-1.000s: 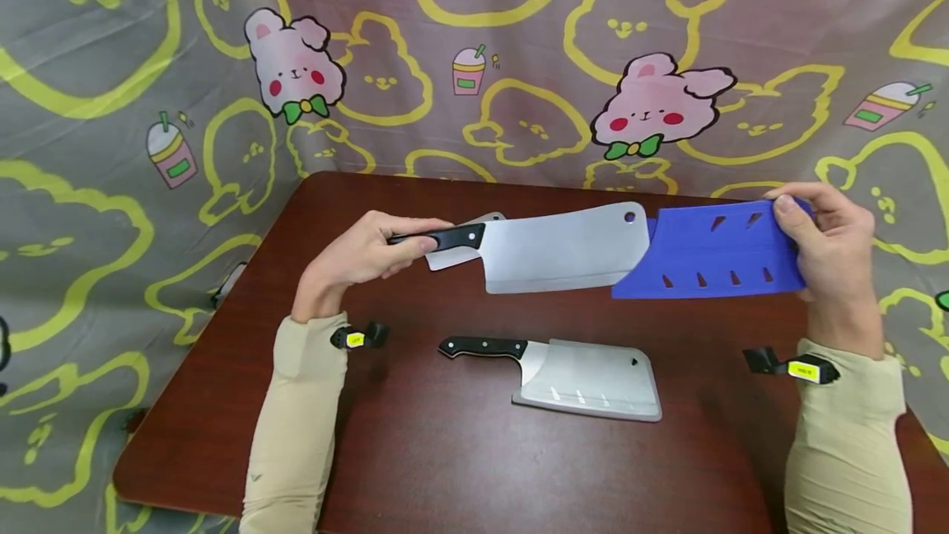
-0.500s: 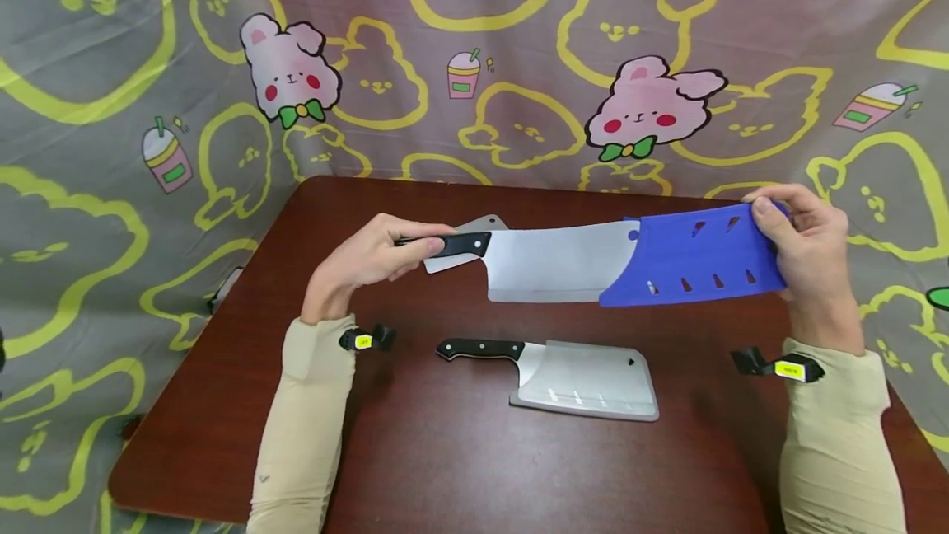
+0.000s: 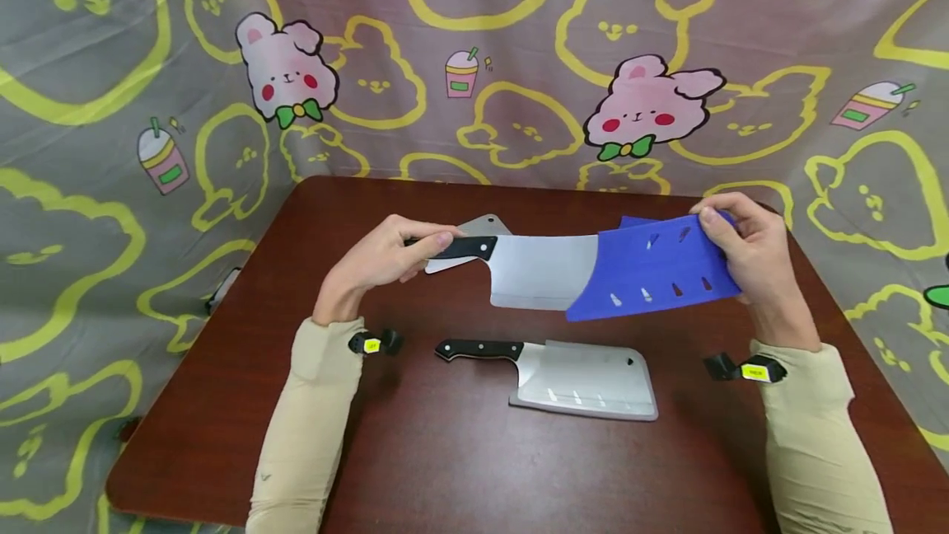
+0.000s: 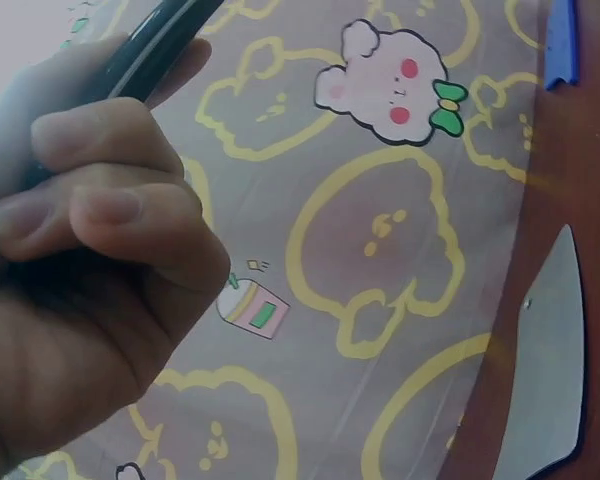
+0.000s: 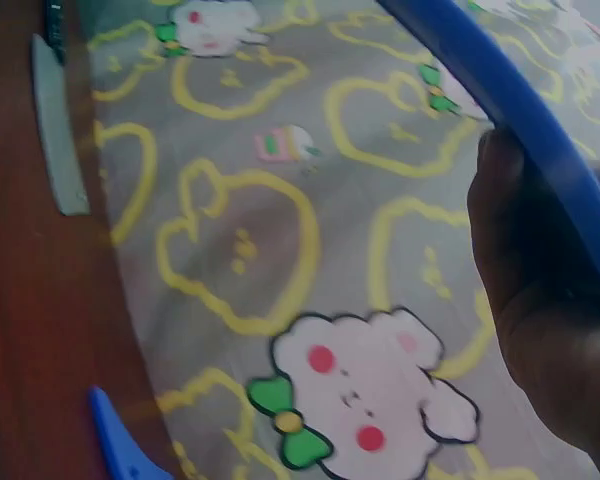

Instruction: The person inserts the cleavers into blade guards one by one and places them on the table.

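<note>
In the head view my left hand [image 3: 381, 258] grips the black handle [image 3: 460, 248] of a cleaver [image 3: 544, 272], held above the table with its broad blade pointing right. A blue blade sheath [image 3: 645, 266] covers the outer part of that blade, and strips of metal show through some of its slots. My right hand [image 3: 756, 258] pinches the sheath's far end, thumb on the near face. Curled fingers [image 4: 110, 190] wrap the handle in the left wrist view. From the right wrist, the sheath [image 5: 520, 120] appears edge-on against the hand.
Below the hands a second cleaver [image 3: 578, 381] lies on the brown table [image 3: 519, 476], its blade in a translucent cover. Behind the left hand lies another metal blade [image 3: 485, 227]. A further blue piece [image 3: 633, 222] rests at the back. Patterned cloth [image 3: 519, 48] hangs behind the table.
My right hand has moved left with the blue sheath, which slides farther over the blade. The blade's corner hole, visible earlier, is now hidden inside. The left hand has shifted slightly right.
</note>
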The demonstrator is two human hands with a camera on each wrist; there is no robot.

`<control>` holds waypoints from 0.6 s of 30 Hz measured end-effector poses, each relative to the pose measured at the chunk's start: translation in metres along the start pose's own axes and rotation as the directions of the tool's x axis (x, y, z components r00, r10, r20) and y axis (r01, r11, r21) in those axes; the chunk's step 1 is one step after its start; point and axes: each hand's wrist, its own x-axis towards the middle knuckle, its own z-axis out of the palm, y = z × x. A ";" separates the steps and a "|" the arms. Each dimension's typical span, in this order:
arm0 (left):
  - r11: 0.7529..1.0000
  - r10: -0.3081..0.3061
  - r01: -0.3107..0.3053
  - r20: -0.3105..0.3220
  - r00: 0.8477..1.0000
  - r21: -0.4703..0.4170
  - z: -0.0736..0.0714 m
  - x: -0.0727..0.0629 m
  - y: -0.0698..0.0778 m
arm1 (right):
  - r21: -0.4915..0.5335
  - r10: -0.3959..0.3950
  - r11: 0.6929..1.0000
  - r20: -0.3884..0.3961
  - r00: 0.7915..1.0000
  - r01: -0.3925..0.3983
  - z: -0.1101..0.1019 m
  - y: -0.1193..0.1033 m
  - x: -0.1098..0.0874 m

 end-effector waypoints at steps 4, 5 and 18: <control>1.000 -0.006 0.006 -0.001 1.000 0.001 0.007 0.005 0.000 | 0.008 -0.007 1.000 0.041 0.999 0.007 0.009 0.005 -0.001; 1.000 -0.006 0.006 -0.004 1.000 -0.002 0.008 0.005 0.001 | 0.021 -0.010 1.000 0.039 0.999 0.009 0.012 0.006 -0.001; 0.999 -0.033 0.033 0.001 0.999 0.005 0.024 0.004 0.013 | 0.019 0.073 0.997 0.011 0.997 -0.073 0.012 0.007 -0.009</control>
